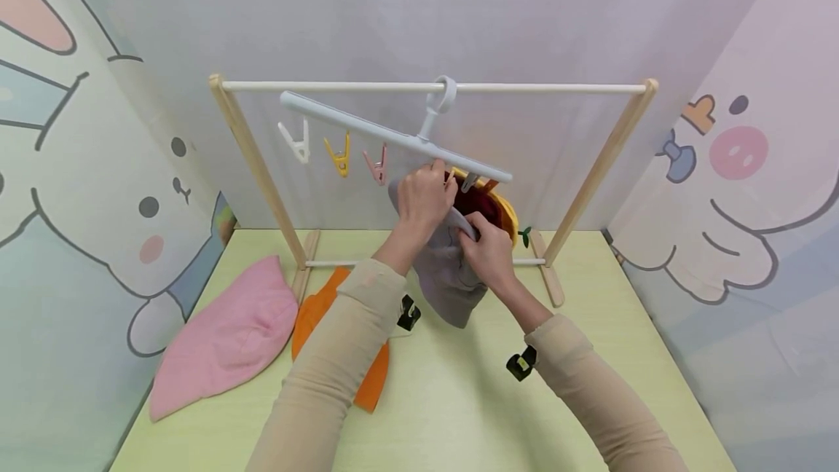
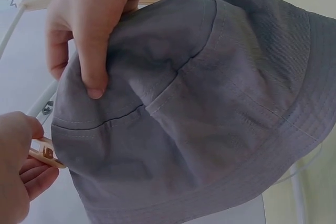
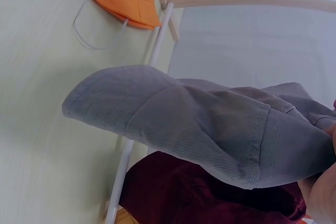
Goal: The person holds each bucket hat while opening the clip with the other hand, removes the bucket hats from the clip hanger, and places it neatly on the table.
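A grey bucket hat [image 1: 446, 268] hangs between my hands below a pale hanger [image 1: 360, 124]. My left hand [image 1: 424, 195] pinches a peach clip [image 2: 47, 153] at the hat's edge. With thumb and fingers, my right hand [image 1: 488, 246] grips the grey fabric; its thumb lies across the hat in the left wrist view. Behind the grey hat are a maroon hat [image 3: 173, 190] and a yellow hat [image 1: 506, 213], partly hidden. A grey clip [image 1: 469, 181] and a reddish clip [image 1: 489, 186] sit near the hanger's lower right end.
The hanger hooks over the white rod [image 1: 557, 87] of a wooden-framed rack, tilted down to the right. White [image 1: 296, 141], yellow [image 1: 339, 156] and pink clips [image 1: 376, 166] dangle from its left side. A pink hat [image 1: 229, 337] and an orange hat [image 1: 375, 377] lie on the table's left.
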### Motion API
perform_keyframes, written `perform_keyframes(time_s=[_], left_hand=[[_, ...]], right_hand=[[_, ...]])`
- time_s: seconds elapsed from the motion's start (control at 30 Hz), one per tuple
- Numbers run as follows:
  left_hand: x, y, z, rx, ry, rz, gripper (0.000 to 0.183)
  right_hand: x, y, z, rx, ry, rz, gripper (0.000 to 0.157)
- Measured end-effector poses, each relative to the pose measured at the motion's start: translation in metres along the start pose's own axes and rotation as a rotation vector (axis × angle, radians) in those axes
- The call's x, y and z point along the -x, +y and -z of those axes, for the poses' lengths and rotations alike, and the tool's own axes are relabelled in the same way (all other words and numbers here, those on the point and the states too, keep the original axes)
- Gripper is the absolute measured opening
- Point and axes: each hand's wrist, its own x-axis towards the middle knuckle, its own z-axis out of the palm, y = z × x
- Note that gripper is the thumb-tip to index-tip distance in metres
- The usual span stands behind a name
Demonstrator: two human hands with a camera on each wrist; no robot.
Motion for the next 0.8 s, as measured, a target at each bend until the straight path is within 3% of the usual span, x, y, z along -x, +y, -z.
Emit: perform_keyframes(time_s=[0.8], left_hand=[[0.0, -0.001, 0.001, 0.077, 0.012, 0.04, 0.014]], right_hand=[[0.015, -0.001, 0.002, 0.011, -0.108, 0.018, 0.006]])
